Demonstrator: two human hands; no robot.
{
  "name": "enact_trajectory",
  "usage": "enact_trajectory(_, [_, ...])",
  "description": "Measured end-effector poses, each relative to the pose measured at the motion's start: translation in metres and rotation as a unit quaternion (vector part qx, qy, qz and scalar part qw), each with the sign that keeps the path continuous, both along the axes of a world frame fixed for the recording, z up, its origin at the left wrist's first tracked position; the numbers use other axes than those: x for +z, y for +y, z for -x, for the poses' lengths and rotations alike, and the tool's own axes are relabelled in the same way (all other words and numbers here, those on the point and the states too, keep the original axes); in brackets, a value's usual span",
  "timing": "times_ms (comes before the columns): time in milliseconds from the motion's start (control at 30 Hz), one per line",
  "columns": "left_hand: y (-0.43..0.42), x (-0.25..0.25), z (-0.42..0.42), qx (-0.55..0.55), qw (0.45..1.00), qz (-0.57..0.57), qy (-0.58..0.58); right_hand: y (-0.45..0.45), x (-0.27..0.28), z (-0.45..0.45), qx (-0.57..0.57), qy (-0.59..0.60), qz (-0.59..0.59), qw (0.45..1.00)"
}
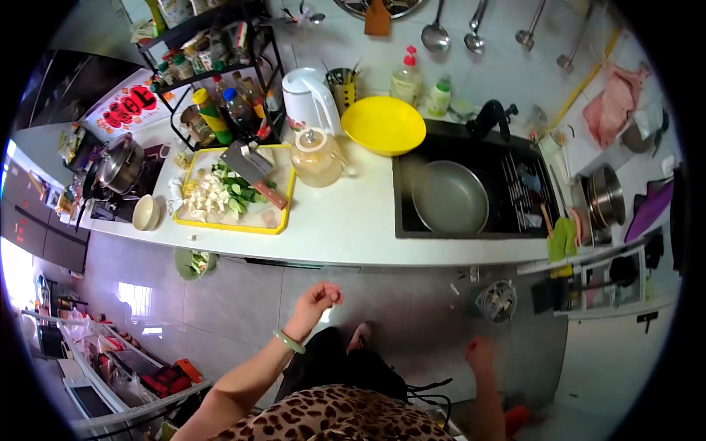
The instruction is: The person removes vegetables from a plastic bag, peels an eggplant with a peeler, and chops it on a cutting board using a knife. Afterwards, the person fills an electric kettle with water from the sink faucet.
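Note:
My left hand (pixel 319 300) hangs in the air in front of the counter, its fingers curled in and nothing showing in them. A pale green bangle (pixel 289 342) circles that wrist. Lower on the right, my right hand (pixel 480 354) is over the floor, too blurred to make out its fingers. Neither hand touches the counter. A yellow-rimmed cutting board (pixel 276 220) carries chopped white pieces (pixel 206 200) and green vegetable pieces (pixel 239 192). Across it lies a cleaver (pixel 248 165) with a wooden handle.
Behind the board stand a glass teapot (pixel 316 163), a white kettle (pixel 305 99) and a yellow bowl (pixel 384 125). The black sink (pixel 507 209) holds a grey pan (pixel 450 198). A pot (pixel 121 163) sits on the stove. On the floor are a green bin (pixel 195 264) and a bagged bin (pixel 498 300).

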State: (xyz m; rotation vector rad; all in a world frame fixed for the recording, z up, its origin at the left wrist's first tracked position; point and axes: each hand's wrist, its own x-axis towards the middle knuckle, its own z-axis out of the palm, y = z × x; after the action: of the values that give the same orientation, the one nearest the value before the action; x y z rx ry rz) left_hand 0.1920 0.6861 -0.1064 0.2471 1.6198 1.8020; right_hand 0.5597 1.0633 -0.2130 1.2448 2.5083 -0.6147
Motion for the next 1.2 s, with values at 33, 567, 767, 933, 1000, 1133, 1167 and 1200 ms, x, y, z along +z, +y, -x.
enact_trajectory(33, [0.009,0.012,0.018,-0.007,1.0,-0.009,0.02,-0.001,0.0,0.003,0.003,0.013,0.008,1.0])
enact_trajectory(567, [0.175,0.035,0.206,0.281,0.936,-0.145,-0.156,0.03,0.17,0.297,0.228,0.19,0.139,0.945])
enact_trajectory(767, [0.171,0.024,0.2,0.308,0.934,-0.119,-0.14,0.055,0.196,0.368,0.24,0.202,0.167,0.935])
enact_trajectory(933, [0.145,0.034,0.179,0.32,0.936,-0.077,-0.128,0.06,0.204,0.426,0.27,0.182,0.205,0.923])
enact_trajectory(1000, [0.136,0.036,0.172,0.326,0.936,-0.064,-0.119,0.061,0.203,0.454,0.307,0.182,0.207,0.911])
enact_trajectory(1133, [0.12,0.039,0.158,0.335,0.936,-0.035,-0.106,0.054,0.219,0.513,0.401,0.208,0.208,0.868])
enact_trajectory(1167, [0.117,0.039,0.154,0.335,0.936,-0.029,-0.108,0.05,0.223,0.524,0.424,0.234,0.191,0.854])
enact_trajectory(1200, [0.115,0.039,0.149,0.336,0.935,-0.023,-0.111,0.048,0.226,0.534,0.427,0.228,0.191,0.854])
